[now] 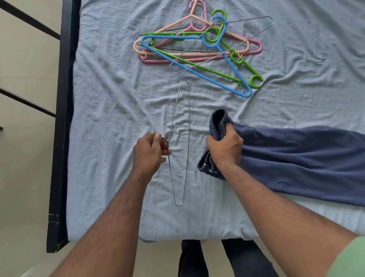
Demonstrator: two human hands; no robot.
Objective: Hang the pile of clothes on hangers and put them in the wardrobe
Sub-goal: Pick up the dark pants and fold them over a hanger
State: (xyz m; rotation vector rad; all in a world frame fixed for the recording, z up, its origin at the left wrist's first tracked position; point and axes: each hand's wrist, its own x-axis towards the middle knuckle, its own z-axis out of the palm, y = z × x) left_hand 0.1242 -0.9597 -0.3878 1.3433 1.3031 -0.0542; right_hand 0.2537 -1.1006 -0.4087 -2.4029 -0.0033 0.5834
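A: What are the fingers [160, 139] of the left hand [149, 153] doing?

B: They are curled and pinching the neck of a thin silver wire hanger [181, 143], right where its hook meets the two arms. The hanger lies lengthwise on the bed, one end pointing toward the far side and the other toward the person.

A: And the right hand [224, 149]?

B: Its fingers are clenched round a bunched end of a dark navy blue fabric garment [307, 159]. A gathered fold sticks up above the knuckles, and the rest of the cloth spreads flat to the right, reaching the near edge of the bed.

A: How close are the two?

B: The garment's bunched end sits just beside the hanger's long bottom wire; I cannot tell whether they touch.

A: What lies beyond?

B: A heap of hangers [201, 42] well apart, farther up the wrinkled pale blue bedsheet [109, 115]: blue, green, pink and peach plastic ones, overlapping with a few more wire ones. The black bed frame [63, 121] runs along the left, with cream floor tiles [17, 160] beside it.
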